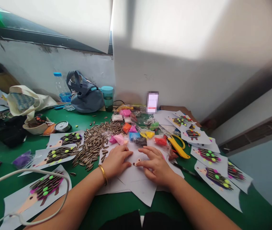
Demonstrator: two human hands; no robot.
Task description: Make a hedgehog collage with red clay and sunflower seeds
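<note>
My left hand (pixel 117 161), with a gold bangle at the wrist, rests on white paper (pixel 139 188) with its fingers stretched out. Across from it, my right hand (pixel 156 166) lies on the same paper, fingers spread. Its index fingertip touches the nose end of a small hedgehog picture (pixel 139 160), whose body is mostly hidden under that hand. Bags of coloured clay, among them a pink one (pixel 121 139), a blue one (pixel 134 136) and a black one (pixel 141 141), lie just beyond my fingertips. A heap of sunflower seeds (pixel 94 143) spreads left of my left hand.
Hedgehog pictures covered with seeds and clay dots lie at left (pixel 46 188) and right (pixel 216 179). Yellow scissors (pixel 177 145) and a black pen (pixel 186 169) are right of my hand. A white cable (pixel 64 191) loops over my left forearm's side. A phone (pixel 152 102) leans at the wall.
</note>
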